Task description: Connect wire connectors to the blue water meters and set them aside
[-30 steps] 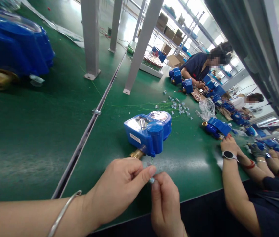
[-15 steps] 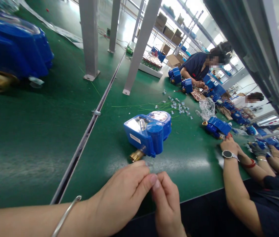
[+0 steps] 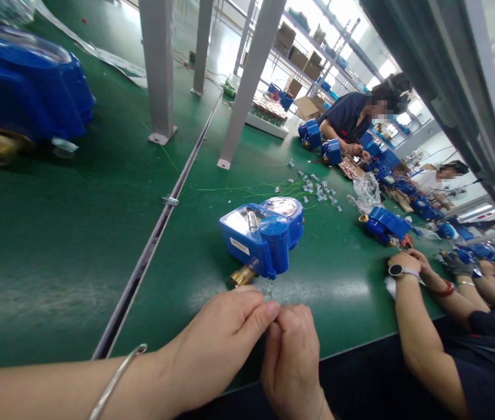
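Note:
A blue water meter (image 3: 251,245) with a brass fitting (image 3: 242,276) sits on the green bench in front of me. Below its near corner a small clear plastic seal (image 3: 269,287) shows at the fingertips of my left hand (image 3: 225,332). That hand is closed in a pinch on the seal, thumb on top. Pressed up against it, my right hand (image 3: 293,356) is also closed, fingers curled. Whatever lies between the right fingertips is hidden.
Loose clear seals with green wires (image 3: 308,186) lie behind the meter. A larger-looking blue meter (image 3: 24,81) stands at left. Grey posts (image 3: 160,70) and a metal-edged slot (image 3: 151,245) cross the bench. At right, a co-worker's hands (image 3: 404,262) are at another meter (image 3: 387,224).
My right hand has turned and its fingers have curled in more. The clear seal now shows above my left fingertips. The meter has stayed put.

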Motion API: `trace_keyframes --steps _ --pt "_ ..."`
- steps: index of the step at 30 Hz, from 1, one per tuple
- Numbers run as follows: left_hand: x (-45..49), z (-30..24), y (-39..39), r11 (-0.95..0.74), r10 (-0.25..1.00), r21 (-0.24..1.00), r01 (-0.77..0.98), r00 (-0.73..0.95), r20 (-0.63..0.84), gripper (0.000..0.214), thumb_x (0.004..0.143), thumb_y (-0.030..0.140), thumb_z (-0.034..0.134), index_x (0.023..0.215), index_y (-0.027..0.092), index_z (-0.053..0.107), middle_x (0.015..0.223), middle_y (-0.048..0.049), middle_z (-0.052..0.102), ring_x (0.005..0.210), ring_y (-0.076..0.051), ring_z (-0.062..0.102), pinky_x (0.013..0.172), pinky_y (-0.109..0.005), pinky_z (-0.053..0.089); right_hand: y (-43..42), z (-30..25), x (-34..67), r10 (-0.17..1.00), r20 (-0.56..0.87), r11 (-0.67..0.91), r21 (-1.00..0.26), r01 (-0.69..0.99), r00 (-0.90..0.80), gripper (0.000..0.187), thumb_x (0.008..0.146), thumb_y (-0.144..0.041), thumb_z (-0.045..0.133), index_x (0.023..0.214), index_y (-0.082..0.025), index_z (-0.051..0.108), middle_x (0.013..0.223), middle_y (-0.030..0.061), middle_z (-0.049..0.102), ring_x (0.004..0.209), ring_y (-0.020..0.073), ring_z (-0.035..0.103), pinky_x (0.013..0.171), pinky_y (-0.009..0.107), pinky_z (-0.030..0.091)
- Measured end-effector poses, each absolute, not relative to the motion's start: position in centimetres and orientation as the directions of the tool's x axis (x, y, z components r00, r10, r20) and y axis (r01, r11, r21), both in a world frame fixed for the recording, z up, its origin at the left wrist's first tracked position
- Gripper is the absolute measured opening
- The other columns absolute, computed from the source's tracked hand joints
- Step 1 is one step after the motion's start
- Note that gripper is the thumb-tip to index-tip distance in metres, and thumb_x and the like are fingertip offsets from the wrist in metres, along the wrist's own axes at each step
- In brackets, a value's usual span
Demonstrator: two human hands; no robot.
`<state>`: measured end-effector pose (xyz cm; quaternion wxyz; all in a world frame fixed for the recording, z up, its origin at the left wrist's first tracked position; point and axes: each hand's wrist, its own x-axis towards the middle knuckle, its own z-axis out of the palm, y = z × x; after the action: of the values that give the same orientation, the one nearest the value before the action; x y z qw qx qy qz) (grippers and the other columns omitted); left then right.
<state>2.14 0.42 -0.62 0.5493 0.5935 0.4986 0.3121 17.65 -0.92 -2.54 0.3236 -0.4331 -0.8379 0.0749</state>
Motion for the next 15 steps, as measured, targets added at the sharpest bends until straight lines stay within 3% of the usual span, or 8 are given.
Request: trace_keyframes --steps 2,4,6,7,9,12,14,15 --pt "2.2 -0.9 0.4 0.084 0.943 0.962 0.258 0.29 -0.16 0.042 0.095 0.043 0.032 0.069 0.018 0.053 0.073 0.0005 0.054 0.07 -0.015 0.051 0.065 -0.028 0.036 -0.6 -2.5 17.2 0.875 0.358 0.484 -0.615 0.622 -0.327 0.014 0.094 -0.017 0.036 0.084 -0.019 0.047 0.072 0.0009 0.049 0.065 0.0137 0.043 0.06 0.028 0.034" --pt "2.2 -1.0 0.6 0.066 0.946 0.961 0.27 0.29 -0.146 0.041 0.094 0.042 0.032 0.067 0.018 0.051 0.073 0.0002 0.053 0.07 -0.015 0.05 0.064 -0.028 0.036 -0.4 -2.3 16.6 0.97 0.051 0.15 -0.896 0.419 -0.239 0.025 0.096 -0.025 0.032 0.073 -0.02 0.039 0.063 -0.003 0.039 0.055 0.0111 0.036 0.052 0.025 0.032" --pt "2.0 -1.0 1.0 0.039 0.946 0.962 0.27 0.3 -0.123 0.041 0.094 0.041 0.034 0.065 0.018 0.05 0.071 0.0005 0.052 0.07 -0.015 0.049 0.065 -0.029 0.036 -0.3 -2.0 16.3 0.95 -0.213 -0.166 -0.964 0.208 -0.229 0.031 0.096 -0.033 0.029 0.068 -0.022 0.032 0.059 -0.0057 0.029 0.049 0.0096 0.029 0.046 0.023 0.03" --pt "1.9 -1.0 1.2 0.024 0.947 0.964 0.265 0.304 -0.107 0.041 0.094 0.04 0.035 0.064 0.017 0.05 0.071 0.0007 0.052 0.07 -0.015 0.049 0.067 -0.029 0.036 -0.3 -1.9 16.3 0.945 -0.243 -0.202 -0.961 0.19 -0.22 0.03 0.096 -0.034 0.03 0.069 -0.022 0.033 0.059 -0.0056 0.031 0.049 0.0096 0.031 0.047 0.023 0.031" --pt "1.7 -0.9 1.5 0.001 0.947 0.969 0.247 0.31 -0.08 0.04 0.094 0.039 0.036 0.064 0.018 0.052 0.07 0.0013 0.053 0.072 -0.015 0.05 0.07 -0.029 0.036 -0.4 -1.8 16.5 0.975 -0.088 -0.013 -0.938 0.347 -0.203 0.021 0.096 -0.031 0.034 0.082 -0.02 0.045 0.069 -0.0019 0.047 0.06 0.0116 0.045 0.056 0.025 0.04" --pt "1.6 -0.8 1.7 0.025 0.946 0.976 0.216 0.311 -0.093 0.038 0.093 0.038 0.038 0.064 0.018 0.053 0.069 0.0019 0.053 0.071 -0.015 0.05 0.069 -0.029 0.036 -0.7 -2.2 17.2 0.899 0.329 0.436 -0.624 0.648 -0.288 0.016 0.094 -0.019 0.04 0.107 -0.02 0.049 0.09 0.0042 0.057 0.079 0.0156 0.053 0.071 0.029 0.042" --pt "1.7 -0.8 1.6 0.05 0.948 0.977 0.207 0.299 -0.111 0.039 0.093 0.038 0.038 0.063 0.017 0.052 0.068 0.002 0.052 0.069 -0.014 0.049 0.066 -0.028 0.036 -0.6 -2.5 17.5 0.813 0.462 0.556 -0.442 0.704 -0.353 0.015 0.092 -0.015 0.041 0.104 -0.019 0.05 0.085 0.0041 0.056 0.074 0.0158 0.05 0.068 0.029 0.039" --pt "1.7 -0.8 1.6 0.053 0.95 0.978 0.203 0.291 -0.112 0.039 0.093 0.038 0.038 0.063 0.017 0.053 0.069 0.0018 0.053 0.069 -0.014 0.049 0.067 -0.029 0.036 -0.5 -2.6 17.5 0.807 0.468 0.565 -0.433 0.703 -0.36 0.014 0.092 -0.015 0.04 0.1 -0.019 0.051 0.082 0.0036 0.055 0.072 0.0155 0.048 0.066 0.029 0.038"
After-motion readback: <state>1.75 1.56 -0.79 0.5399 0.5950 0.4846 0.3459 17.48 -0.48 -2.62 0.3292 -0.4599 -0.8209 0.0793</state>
